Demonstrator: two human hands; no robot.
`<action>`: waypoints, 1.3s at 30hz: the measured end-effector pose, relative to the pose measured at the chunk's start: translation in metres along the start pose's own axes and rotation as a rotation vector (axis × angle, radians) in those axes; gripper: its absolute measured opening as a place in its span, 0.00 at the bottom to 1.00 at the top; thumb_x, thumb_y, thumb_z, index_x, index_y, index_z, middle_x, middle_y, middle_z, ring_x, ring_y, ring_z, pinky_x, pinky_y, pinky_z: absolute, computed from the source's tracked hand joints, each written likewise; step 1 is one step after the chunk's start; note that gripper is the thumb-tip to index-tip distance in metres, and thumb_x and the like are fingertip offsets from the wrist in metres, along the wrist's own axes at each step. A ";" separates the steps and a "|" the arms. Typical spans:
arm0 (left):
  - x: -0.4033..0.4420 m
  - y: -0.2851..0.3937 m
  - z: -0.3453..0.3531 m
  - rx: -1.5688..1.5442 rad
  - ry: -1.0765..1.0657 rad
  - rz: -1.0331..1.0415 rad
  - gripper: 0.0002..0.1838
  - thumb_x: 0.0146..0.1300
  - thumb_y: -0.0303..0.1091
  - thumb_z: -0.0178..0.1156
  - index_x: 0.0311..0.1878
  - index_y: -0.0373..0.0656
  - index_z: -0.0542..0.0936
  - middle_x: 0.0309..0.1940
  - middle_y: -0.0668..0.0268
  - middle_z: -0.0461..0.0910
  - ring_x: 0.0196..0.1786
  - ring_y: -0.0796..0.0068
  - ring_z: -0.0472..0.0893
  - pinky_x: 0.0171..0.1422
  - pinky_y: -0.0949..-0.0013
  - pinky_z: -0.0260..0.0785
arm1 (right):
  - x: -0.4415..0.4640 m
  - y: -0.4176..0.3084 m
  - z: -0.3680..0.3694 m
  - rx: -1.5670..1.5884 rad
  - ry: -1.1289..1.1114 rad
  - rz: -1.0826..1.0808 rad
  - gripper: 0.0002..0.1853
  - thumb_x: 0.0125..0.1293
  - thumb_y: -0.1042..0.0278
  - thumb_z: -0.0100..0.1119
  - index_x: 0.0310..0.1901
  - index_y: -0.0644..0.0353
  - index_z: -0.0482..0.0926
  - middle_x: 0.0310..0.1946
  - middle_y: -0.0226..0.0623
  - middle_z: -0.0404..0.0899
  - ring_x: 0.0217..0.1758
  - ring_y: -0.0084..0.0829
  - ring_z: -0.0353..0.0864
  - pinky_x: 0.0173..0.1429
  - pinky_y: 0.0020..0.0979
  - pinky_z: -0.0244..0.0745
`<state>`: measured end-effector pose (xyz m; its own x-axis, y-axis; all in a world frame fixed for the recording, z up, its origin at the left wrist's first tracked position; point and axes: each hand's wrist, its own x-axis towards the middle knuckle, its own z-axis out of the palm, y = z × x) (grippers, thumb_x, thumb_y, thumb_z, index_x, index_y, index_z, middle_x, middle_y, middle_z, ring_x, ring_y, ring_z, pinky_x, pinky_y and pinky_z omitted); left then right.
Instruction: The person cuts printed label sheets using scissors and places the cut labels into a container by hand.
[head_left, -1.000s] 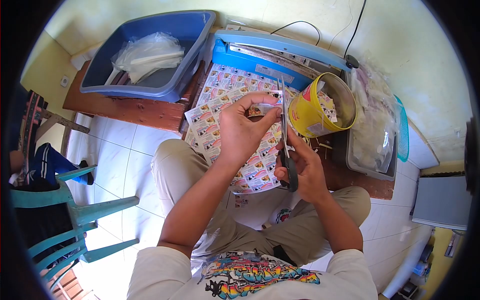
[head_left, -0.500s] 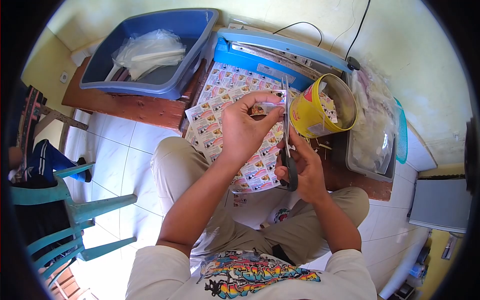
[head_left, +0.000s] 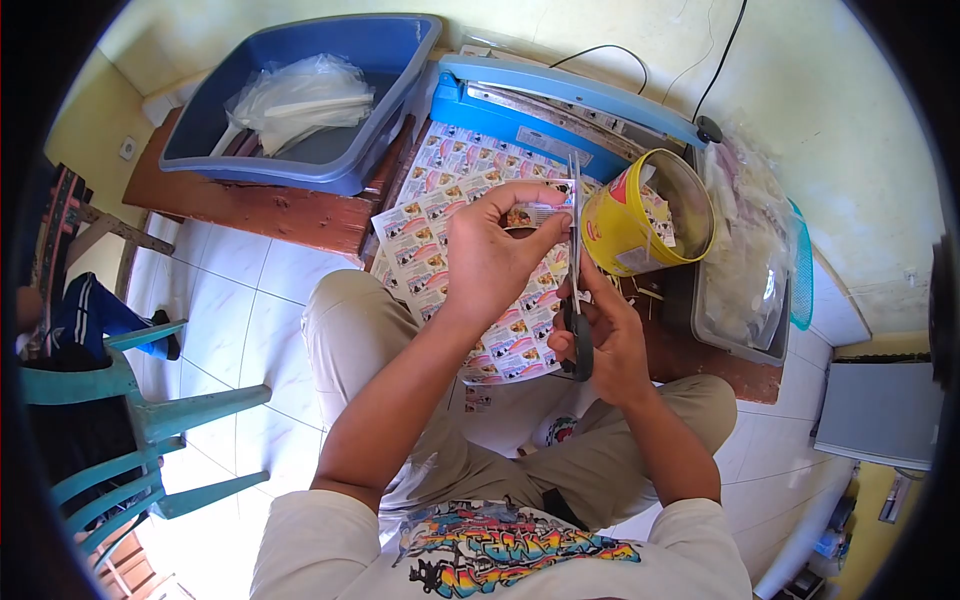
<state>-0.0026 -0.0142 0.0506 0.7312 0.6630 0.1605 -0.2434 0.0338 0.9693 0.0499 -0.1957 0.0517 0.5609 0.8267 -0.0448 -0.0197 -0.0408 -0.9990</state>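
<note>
My left hand pinches a small printed label between thumb and fingers, its right edge against the scissor blades. The scissors, with black handles, point away from me, held in my right hand; their blades look nearly closed. Beneath both hands lie printed label sheets covered in repeating small pictures. Just right of the blades stands a yellow tin, tilted, with paper cuttings inside.
A blue sealer-like device with a long lever lies behind the sheets. At the left is a blue tub holding clear plastic bags. More plastic bags fill a grey tray at the right. A green plastic chair stands at lower left.
Both hands, the label and the scissors keep almost the same position. The whole view shifts very slightly.
</note>
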 end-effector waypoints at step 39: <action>0.002 -0.008 -0.004 0.080 -0.043 0.017 0.12 0.65 0.19 0.72 0.51 0.30 0.86 0.42 0.60 0.89 0.41 0.76 0.90 0.47 0.74 0.86 | -0.001 -0.001 0.000 -0.004 0.013 0.020 0.56 0.58 0.83 0.78 0.85 0.58 0.55 0.58 0.37 0.72 0.48 0.22 0.81 0.54 0.25 0.84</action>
<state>-0.0018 -0.0095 0.0422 0.7543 0.6303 0.1836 -0.2059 -0.0383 0.9778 0.0489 -0.1966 0.0524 0.5710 0.8184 -0.0650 -0.0281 -0.0596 -0.9978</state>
